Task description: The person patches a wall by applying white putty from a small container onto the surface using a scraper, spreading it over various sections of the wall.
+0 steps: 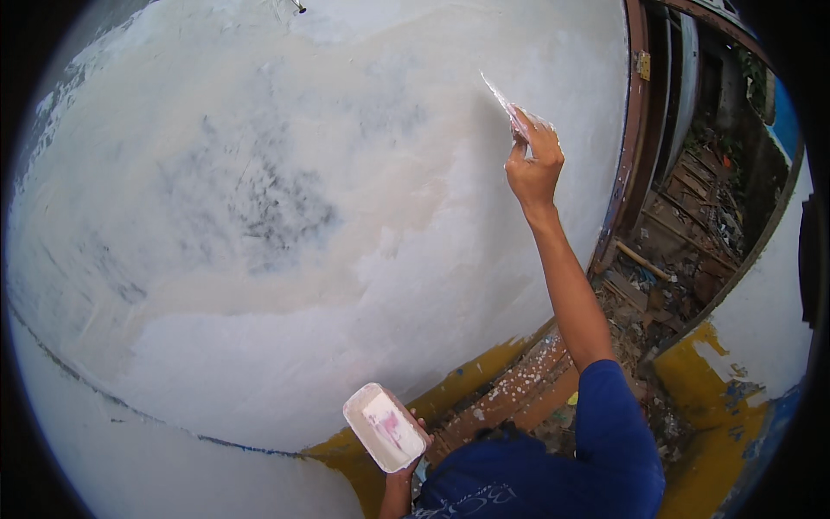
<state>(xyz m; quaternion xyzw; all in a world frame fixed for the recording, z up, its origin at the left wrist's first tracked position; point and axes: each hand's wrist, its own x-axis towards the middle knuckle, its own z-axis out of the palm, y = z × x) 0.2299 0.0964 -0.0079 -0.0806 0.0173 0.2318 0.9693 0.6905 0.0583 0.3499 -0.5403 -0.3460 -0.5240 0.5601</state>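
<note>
My right hand [533,163] is raised high and grips a thin putty blade [501,102], its edge pressed flat against the white plastered wall [259,216]. My left hand [405,471] stays low near my chest and holds a rectangular white plaster board [385,426] smeared with white putty and a pink stain. The blade sits on the wall's right part, close to the door frame. A blue sleeve covers my right upper arm.
A brown wooden door frame [635,130] bounds the wall on the right. Beyond it lie planks and rubble [683,233] on the ground. A yellow painted band [467,381] runs along the wall's base. A dark grey patch [277,208] shows through the plaster.
</note>
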